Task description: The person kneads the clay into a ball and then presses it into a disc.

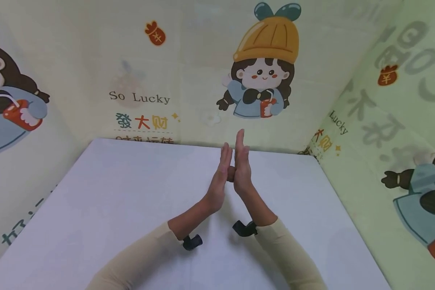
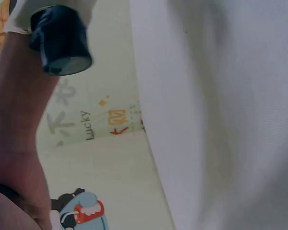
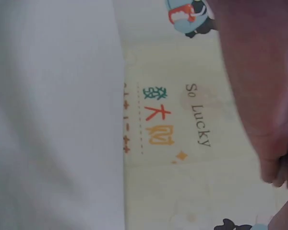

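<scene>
A small brown lump (image 1: 230, 174), rounded at its edges, sits between the two palms above the white table. My left hand (image 1: 217, 183) presses it from the left with straight fingers pointing up and away. From the other side my right hand (image 1: 243, 171) holds its flat palm against the lump, fingers straight and a little higher than the left ones. In the left wrist view a dark bit of the lump (image 2: 6, 192) shows between the hands at the lower left edge. Only blurred parts of the hands appear at the right of the right wrist view.
The white tabletop (image 1: 130, 193) spreads below both arms. Printed cloth (image 1: 195, 72) with cartoon figures and lettering hangs behind and at both sides. A black wrist camera (image 1: 193, 242) is on the left wrist, and another black camera (image 1: 244, 228) is on the right.
</scene>
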Motion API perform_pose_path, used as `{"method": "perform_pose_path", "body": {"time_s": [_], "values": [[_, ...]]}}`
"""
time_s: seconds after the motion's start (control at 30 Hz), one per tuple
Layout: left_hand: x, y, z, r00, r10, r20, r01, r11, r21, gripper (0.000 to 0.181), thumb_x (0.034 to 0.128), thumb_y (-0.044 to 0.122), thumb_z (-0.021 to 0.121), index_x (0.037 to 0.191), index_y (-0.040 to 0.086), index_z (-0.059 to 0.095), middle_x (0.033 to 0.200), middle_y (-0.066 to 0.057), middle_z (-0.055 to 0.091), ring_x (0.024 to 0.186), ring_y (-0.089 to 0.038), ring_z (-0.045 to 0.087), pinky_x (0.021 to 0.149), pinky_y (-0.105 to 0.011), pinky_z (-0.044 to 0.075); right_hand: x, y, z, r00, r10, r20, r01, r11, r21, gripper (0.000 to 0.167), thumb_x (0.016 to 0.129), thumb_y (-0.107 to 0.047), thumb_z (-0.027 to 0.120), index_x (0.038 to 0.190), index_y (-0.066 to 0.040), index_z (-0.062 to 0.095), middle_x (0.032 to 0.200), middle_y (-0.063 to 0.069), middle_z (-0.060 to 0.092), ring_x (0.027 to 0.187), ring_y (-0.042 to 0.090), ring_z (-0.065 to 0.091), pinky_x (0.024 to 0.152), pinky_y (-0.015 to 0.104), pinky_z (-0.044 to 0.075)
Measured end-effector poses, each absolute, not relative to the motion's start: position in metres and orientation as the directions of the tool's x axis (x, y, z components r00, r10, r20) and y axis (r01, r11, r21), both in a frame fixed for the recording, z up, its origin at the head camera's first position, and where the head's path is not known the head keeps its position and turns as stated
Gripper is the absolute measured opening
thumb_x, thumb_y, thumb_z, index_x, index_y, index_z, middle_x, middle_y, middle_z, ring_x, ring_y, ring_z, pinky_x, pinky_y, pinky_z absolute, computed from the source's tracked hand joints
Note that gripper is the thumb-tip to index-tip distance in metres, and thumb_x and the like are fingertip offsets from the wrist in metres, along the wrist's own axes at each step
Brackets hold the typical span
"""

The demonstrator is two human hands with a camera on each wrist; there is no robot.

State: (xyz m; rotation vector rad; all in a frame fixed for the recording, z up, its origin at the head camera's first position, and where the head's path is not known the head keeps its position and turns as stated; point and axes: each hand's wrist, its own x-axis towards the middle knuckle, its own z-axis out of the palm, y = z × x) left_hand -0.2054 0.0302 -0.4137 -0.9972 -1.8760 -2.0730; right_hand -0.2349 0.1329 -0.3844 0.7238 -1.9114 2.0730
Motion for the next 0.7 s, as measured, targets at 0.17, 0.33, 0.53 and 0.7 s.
{"method": "perform_pose_path", "body": {"time_s": [0.17, 0.33, 0.53, 0.7], "values": [[-0.206, 0.03, -0.404, -0.731, 0.22, 0.646, 0.626, -0.164, 0.763, 0.068, 0.1126, 0.046, 0.012, 0.169, 0.009, 0.003, 0.176, 0.002, -0.006, 0.159, -0.017, -0.014, 0.123, -0.056, -0.009, -0.229, 0.126, -0.396, -0.846, -0.19, 0.498, -0.46, -0.21, -0.863, 0.081, 0.109, -0.064, 0.014, 0.169, -0.01, 0.0, 0.176, -0.003, 0.002, 0.16, 0.015, 0.001, 0.127, 0.05, 0.005], [-0.213, 0.028, -0.395, -0.731, 0.132, 0.669, 0.655, -0.136, 0.743, 0.076, 0.1102, 0.054, 0.014, 0.169, 0.008, 0.001, 0.177, -0.002, -0.006, 0.159, -0.016, -0.014, 0.123, -0.056, -0.011, -0.223, 0.115, -0.4, -0.83, -0.182, 0.527, -0.479, -0.25, -0.842, 0.081, 0.111, -0.062, 0.017, 0.169, -0.006, 0.006, 0.176, 0.001, 0.01, 0.16, 0.015, 0.006, 0.127, 0.048, 0.009], [-0.222, 0.023, -0.386, -0.756, 0.076, 0.65, 0.632, -0.176, 0.755, 0.077, 0.1094, 0.055, 0.018, 0.169, 0.01, 0.0, 0.177, 0.001, -0.006, 0.159, -0.011, -0.013, 0.123, -0.056, -0.011, -0.215, 0.106, -0.402, -0.823, -0.185, 0.537, -0.485, -0.263, -0.834, 0.091, 0.107, -0.069, 0.022, 0.168, -0.005, 0.002, 0.176, 0.003, 0.004, 0.16, 0.015, 0.0, 0.127, 0.048, 0.002], [-0.233, 0.015, -0.379, -0.783, 0.047, 0.621, 0.603, -0.188, 0.775, 0.07, 0.1095, 0.045, 0.018, 0.17, 0.013, 0.0, 0.176, 0.001, -0.008, 0.158, -0.009, -0.013, 0.123, -0.056, -0.008, -0.209, 0.101, -0.405, -0.803, -0.186, 0.566, -0.52, -0.244, -0.819, 0.088, 0.109, -0.066, 0.02, 0.167, -0.003, 0.001, 0.176, 0.006, 0.003, 0.161, 0.021, 0.001, 0.127, 0.05, 0.002]]}}
